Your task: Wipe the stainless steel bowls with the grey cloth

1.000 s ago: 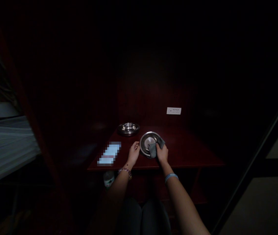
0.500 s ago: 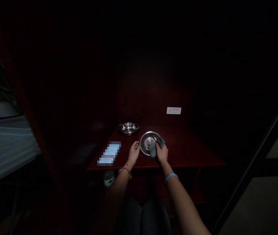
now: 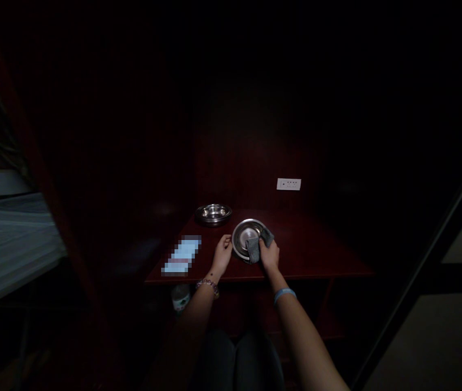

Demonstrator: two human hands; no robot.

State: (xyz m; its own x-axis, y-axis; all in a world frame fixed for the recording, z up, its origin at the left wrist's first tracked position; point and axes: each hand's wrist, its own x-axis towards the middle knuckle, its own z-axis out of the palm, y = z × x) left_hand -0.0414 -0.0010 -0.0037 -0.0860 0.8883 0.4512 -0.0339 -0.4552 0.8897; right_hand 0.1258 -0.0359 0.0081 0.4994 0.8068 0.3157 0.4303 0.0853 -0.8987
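A round stainless steel bowl (image 3: 242,234) is tilted with its inside facing me, just over the dark red tabletop. My right hand (image 3: 270,255) is closed on a grey cloth (image 3: 253,251) at the bowl's right rim. Part of that cloth hangs over the inside of the bowl. At the left rim, my left hand (image 3: 222,255) has its fingers curled in and its fingertips against the edge. Behind, to the left, shiny steel bowls (image 3: 213,215) sit one in another; how many is unclear.
A blurred-out bright rectangle (image 3: 182,256) lies on the table's left side. A white power socket (image 3: 289,184) is set in the back wall. Under the table edge stands a pale container (image 3: 181,297). Dark panels rise on both sides, with a greyish stack (image 3: 11,239) at far left.
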